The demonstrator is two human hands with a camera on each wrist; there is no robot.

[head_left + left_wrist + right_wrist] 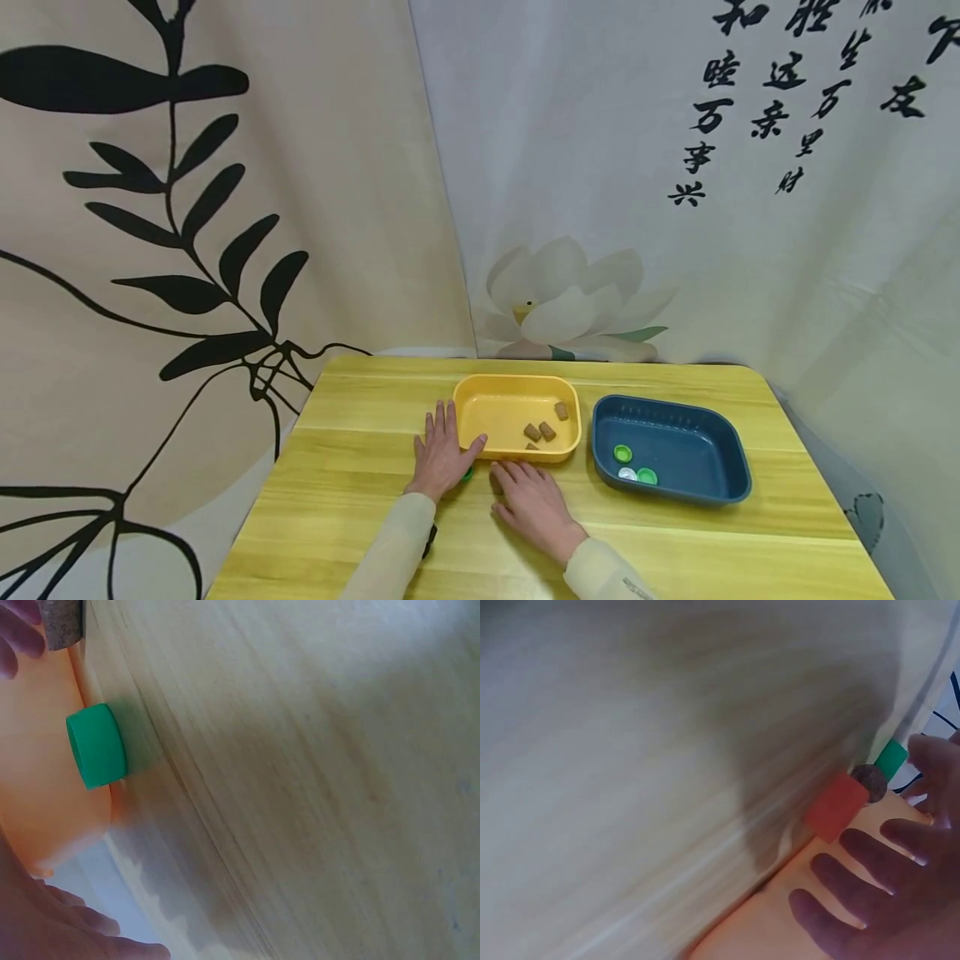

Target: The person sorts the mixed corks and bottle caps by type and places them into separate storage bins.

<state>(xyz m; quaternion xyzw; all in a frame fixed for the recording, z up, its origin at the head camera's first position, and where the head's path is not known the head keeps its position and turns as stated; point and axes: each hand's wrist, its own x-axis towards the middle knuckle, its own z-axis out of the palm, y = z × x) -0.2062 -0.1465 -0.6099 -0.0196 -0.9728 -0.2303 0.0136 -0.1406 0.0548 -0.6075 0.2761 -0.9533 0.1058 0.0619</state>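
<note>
One green cap point(98, 746), one cork point(871, 784) and one red block point(836, 808) sit in that order, left to right, along the near side of the yellow tray point(491, 412). The left hand point(439, 463) is at the tray's left end, fingers spread and gripping nothing. The right hand point(537, 505) is at the tray's near side, fingers loosely bent and apparently released; whether it brushes the block is hard to tell in the dim wrist view. Four brown pieces point(547, 431) lie inside the tray; right of it is a blue tray point(686, 454).

The step in hand looks like reaching; the next move likely calls for pinching one piece without nudging its neighbours.
</note>
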